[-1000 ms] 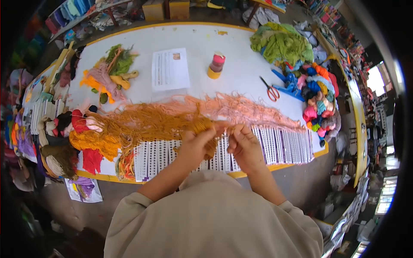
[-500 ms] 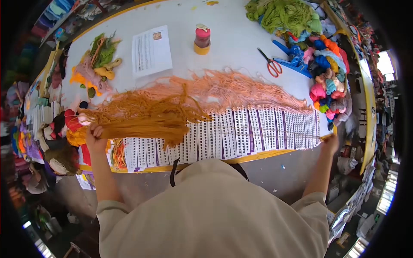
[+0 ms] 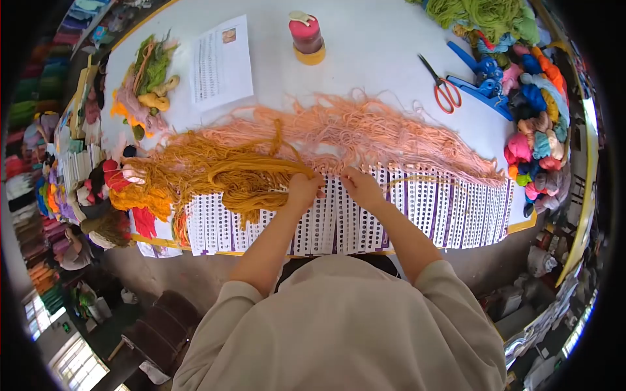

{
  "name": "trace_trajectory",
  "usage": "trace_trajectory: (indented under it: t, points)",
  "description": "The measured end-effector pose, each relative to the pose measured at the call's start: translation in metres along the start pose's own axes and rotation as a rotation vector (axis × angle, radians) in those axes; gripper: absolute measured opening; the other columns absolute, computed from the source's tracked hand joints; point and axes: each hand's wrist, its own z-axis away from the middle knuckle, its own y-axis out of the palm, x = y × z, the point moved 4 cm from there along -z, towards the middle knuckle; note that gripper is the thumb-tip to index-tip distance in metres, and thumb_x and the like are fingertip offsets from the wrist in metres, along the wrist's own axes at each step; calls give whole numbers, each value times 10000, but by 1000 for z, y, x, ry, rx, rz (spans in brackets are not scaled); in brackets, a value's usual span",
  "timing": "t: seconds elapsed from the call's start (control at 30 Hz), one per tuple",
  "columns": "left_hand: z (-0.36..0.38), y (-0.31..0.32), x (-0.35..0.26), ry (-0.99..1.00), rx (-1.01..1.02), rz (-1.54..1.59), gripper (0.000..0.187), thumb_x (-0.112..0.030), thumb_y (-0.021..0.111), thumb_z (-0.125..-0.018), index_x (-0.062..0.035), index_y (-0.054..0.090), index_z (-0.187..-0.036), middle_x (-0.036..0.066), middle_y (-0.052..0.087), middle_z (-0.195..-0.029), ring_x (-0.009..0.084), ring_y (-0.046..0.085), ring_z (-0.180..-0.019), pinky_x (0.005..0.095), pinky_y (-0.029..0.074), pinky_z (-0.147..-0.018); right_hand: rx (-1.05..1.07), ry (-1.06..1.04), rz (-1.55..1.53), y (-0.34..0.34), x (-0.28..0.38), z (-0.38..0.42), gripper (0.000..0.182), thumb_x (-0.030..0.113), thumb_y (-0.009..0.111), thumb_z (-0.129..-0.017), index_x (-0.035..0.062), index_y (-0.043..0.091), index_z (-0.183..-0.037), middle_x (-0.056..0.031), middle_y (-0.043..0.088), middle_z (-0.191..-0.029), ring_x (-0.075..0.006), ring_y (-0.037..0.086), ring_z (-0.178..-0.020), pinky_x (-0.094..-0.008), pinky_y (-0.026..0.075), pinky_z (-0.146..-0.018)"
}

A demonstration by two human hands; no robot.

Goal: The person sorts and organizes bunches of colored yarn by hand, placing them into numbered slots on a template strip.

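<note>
A mustard-brown skein of embroidery thread (image 3: 254, 173) lies looped over a row of white punched thread cards (image 3: 417, 212). My left hand (image 3: 305, 190) is closed at the skein's right end, fingers curled around its strands. Close beside it, my right hand (image 3: 360, 187) is pinched shut at the top edge of the cards; a few thin brown strands trail to its right, but what its fingertips hold is too small to be sure of. Behind both hands, peach-pink threads (image 3: 391, 133) hang from the cards' upper ends and spread across the white table (image 3: 365, 52).
Orange-handled scissors (image 3: 448, 94) and a blue clamp-like tool (image 3: 482, 81) lie at the right, beside heaped coloured skeins (image 3: 541, 124). A printed sheet (image 3: 222, 65), a pink-topped jar (image 3: 305, 38) and a small green-and-yellow thread bunch (image 3: 153, 85) sit farther back.
Both hands have come in from the far left and far right to the middle of the cards. The mustard thread, stretched out before, now lies slack in loops.
</note>
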Motion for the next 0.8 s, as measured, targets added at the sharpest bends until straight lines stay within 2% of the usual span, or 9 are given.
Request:
trace_trajectory:
  t: [0.07,0.1,0.17,0.3,0.37,0.47,0.63,0.67,0.8]
  points:
    - [-9,8,6,181,-70,-285,205,-188,669,-810,16,652,-800,66,607,-635,136,530,-451,288,406,-419,81,5,-8,15,1,-9,135,214,553,-919,111,563,-1006,-142,640,-731,-318,633,-657,-404,482,-593]
    - [-12,8,12,173,-75,-282,205,-188,669,-810,16,652,-800,66,607,-635,136,530,-451,288,406,-419,126,-6,59,16,-1,-9,158,254,532,-919,129,570,-1008,-166,648,-769,-371,635,-717,-461,493,-630]
    - [-12,11,13,446,-103,-513,193,-180,664,-818,13,649,-814,55,590,-608,132,512,-441,302,406,-428,160,16,33,16,-2,-9,158,256,527,-921,127,569,-1003,-169,648,-773,-372,634,-722,-462,493,-632]
    - [-6,12,14,294,-29,-273,181,-181,653,-838,-6,633,-800,38,548,-565,125,459,-411,290,359,-390,226,42,-1,15,-5,-9,171,272,519,-929,124,546,-1010,-170,653,-776,-375,636,-724,-466,494,-640]
    - [5,14,11,-134,47,59,175,-179,622,-868,-28,610,-780,20,503,-538,112,397,-384,276,296,-358,249,50,0,12,-1,-11,178,274,523,-929,119,536,-1016,-170,656,-775,-376,638,-722,-466,494,-641]
    - [4,17,3,-114,153,67,190,-180,593,-889,-41,588,-759,8,473,-520,101,357,-372,271,243,-336,258,169,-89,9,-1,-16,210,253,531,-932,108,528,-1083,-168,658,-760,-364,647,-700,-451,499,-639]
    - [-14,15,7,121,215,-242,195,-169,577,-900,-36,594,-759,28,513,-527,105,421,-388,264,277,-341,388,291,-366,6,-3,-19,341,192,563,-919,70,479,-1226,-94,643,-734,-175,630,-602,-309,498,-579]
    - [-16,14,6,198,219,-372,194,-164,575,-901,-35,594,-757,37,530,-531,106,445,-398,256,294,-350,389,291,-365,7,-6,-21,341,192,563,-919,70,479,-1226,-94,643,-734,-175,630,-602,-309,498,-579]
    - [-17,-8,18,53,112,-247,182,-144,575,-902,-24,609,-770,52,568,-552,102,483,-423,233,337,-387,451,395,-544,11,-16,-23,317,174,571,-925,60,476,-1206,-46,632,-779,-102,591,-636,-247,477,-557]
